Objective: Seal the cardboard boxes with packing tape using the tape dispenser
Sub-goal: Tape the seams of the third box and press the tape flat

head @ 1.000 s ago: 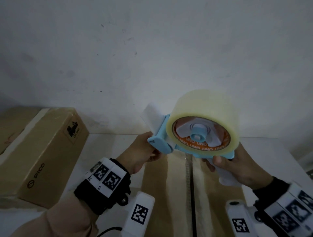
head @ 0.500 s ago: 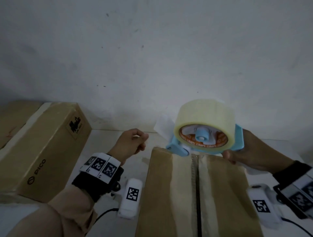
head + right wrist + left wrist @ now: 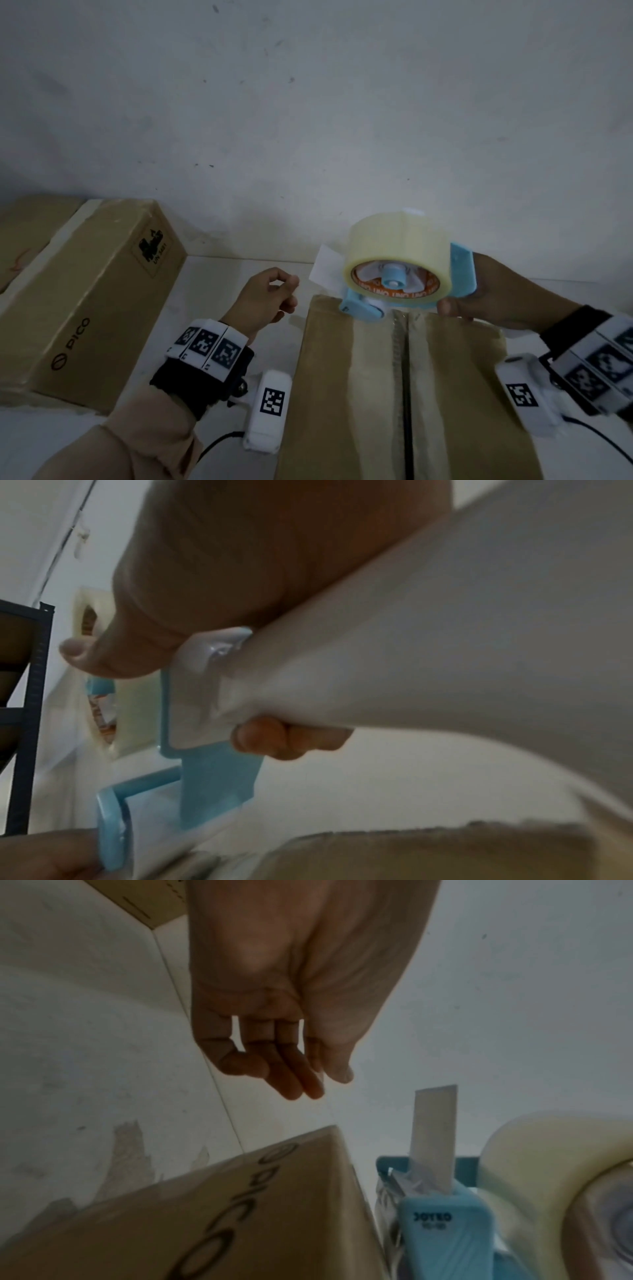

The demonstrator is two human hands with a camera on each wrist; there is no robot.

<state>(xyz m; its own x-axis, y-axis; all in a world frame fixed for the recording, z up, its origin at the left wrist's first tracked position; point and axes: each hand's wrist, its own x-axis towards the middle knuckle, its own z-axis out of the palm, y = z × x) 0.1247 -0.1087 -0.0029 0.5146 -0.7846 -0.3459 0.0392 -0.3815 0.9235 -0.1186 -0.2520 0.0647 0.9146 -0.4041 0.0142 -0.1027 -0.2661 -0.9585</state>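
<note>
A brown cardboard box (image 3: 335, 394) lies in front of me, its two top flaps meeting at a dark centre seam (image 3: 406, 394). My right hand (image 3: 486, 301) grips the handle of a light blue tape dispenser (image 3: 462, 274) that carries a large roll of clear tape (image 3: 397, 253). The dispenser's front end (image 3: 361, 308) sits on the far edge of the box, at the seam. My left hand (image 3: 270, 298) hovers left of the box's far corner, fingers loosely curled and holding nothing. The wrist views show the same box (image 3: 219, 1218) and dispenser (image 3: 445, 1231) (image 3: 212, 764).
A second cardboard box (image 3: 85, 301) marked PICO lies at the left on the white table (image 3: 219, 315), with another box (image 3: 24, 236) beyond it. A white wall (image 3: 308, 120) stands close behind. A dark metal shelf (image 3: 27, 723) appears in the right wrist view.
The dispenser came down from in front of me onto the far edge of the box. My left hand let go of its front end and drew away to the left.
</note>
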